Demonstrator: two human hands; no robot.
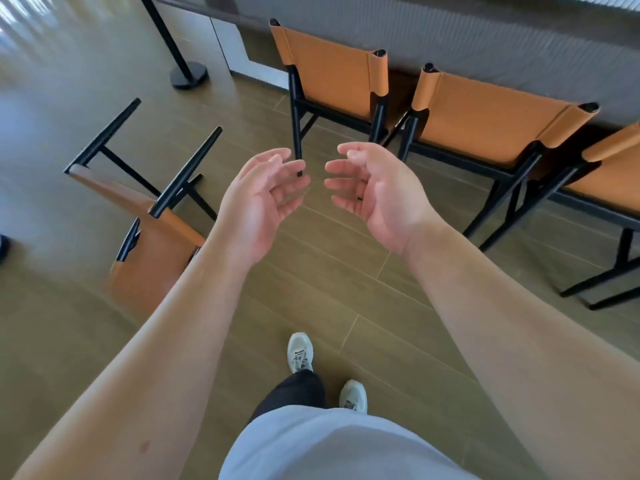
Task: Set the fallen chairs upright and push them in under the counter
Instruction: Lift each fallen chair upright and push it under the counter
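Overhead, the floor (346, 271) spreads under everything, laid in long wood-look planks with a dull sheen. Beyond both grips runs the counter (485, 39), its face finely ribbed and grey under a dark top edge. Three upright chairs stand along it. The first upright chair (332, 74), straight ahead of the grips, has a tan leather sling back wrapped round black round posts. The second upright chair (485, 116) stands ahead and to the right of the right grip, and only a corner of the third upright chair (616, 174) shows at the frame's right edge. All three are drawn close to the counter, their seats partly beneath its edge.

The fallen chair (152, 230) lies tipped over on the floor just left of the left grip, its black tapered legs pointing up and away and its tan leather panel flat toward the floor. Farther off, beyond it, stands a black post on a round base (188, 76).

The left grip (259, 199) and the right grip (377, 192) hang in the air side by side, palms facing each other, fingers apart and loosely bent, holding nothing. Below them show a grey shirt (329, 445), a dark trouser leg and two white trainers (300, 353).
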